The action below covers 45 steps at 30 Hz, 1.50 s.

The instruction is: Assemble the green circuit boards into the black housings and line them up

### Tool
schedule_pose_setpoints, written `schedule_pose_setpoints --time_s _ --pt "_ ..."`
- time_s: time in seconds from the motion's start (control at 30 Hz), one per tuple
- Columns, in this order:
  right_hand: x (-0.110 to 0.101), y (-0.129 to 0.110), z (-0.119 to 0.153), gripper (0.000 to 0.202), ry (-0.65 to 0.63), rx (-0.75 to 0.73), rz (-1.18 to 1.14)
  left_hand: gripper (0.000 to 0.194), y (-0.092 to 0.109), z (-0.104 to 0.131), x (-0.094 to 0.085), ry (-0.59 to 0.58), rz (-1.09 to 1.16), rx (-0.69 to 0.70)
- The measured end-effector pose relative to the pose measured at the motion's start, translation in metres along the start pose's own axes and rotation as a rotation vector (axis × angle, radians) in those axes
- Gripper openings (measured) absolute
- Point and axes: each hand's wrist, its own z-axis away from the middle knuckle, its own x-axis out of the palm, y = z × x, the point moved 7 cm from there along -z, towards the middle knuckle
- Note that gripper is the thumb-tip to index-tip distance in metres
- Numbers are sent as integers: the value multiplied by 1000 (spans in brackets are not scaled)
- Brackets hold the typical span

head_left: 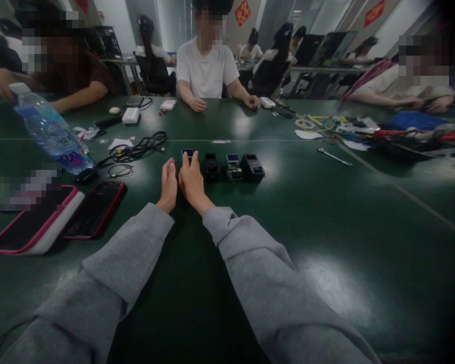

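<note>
Reaching to the centre of the frame were your two hands. Right hand (pixel 191 181): fingers parted over a small screened device (pixel 186 151), just left of centre; whether they pinched it, you could not tell. Left hand (pixel 168 186): just beside the right, fingers straight and loosely together. Right of these, in a row, stood a black case (pixel 211 169), a screened circuit board (pixel 233 170) and a second black case (pixel 253 167). Left of frame: a red-edged phone (pixel 96 210), a water bottle (pixel 55 130). Upper right: a wrench (pixel 334 157), tangled wires (pixel 381 132).
</note>
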Motion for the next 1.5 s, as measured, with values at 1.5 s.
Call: schedule_pose_setpoints --time_s 1.5 --pt "-56 56 52 55 -72 -284 125 40 14 27 39 -372 -1009 663"
